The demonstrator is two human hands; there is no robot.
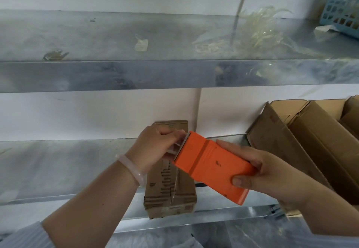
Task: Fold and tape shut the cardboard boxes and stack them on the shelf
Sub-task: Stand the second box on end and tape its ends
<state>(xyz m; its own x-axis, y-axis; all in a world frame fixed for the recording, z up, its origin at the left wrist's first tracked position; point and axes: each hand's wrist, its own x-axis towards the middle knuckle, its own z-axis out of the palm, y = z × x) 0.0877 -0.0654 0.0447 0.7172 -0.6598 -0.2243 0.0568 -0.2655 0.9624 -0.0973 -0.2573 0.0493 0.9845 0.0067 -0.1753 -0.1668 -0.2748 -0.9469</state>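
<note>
Head view: a person stands at a metal shelf (58, 166) and works over a cardboard box (169, 191) with both hands. The right hand (272, 174) holds an orange dispenser (211, 168) by its rear end, thumb on the near side and fingers wrapped over the far side. The dispenser is tilted, with its front edge up and to the left, just above the box.

The left hand (155, 146) meets that front edge, its fingers curled to pinch the tape (177, 144) where it comes out. A pale bracelet (134, 170) circles the left wrist, and a striped sleeve (25, 236) shows at the bottom left corner.

The box lies flat on the shelf under both hands, its far end touching the white wall and its near end overhanging the shelf's front lip. Its top flaps are closed, with a seam running lengthwise, and the outer paper is torn away in patches, baring the ribbed layer. Dark print sits at its far end and near its front edge, too blurred to read.

To the right, open boxes (303, 146) lean in a row on the same shelf. The upper shelf (97, 40) carries a tangle of tape scraps (266, 28) and, at far right, a blue basket (342, 9).
</note>
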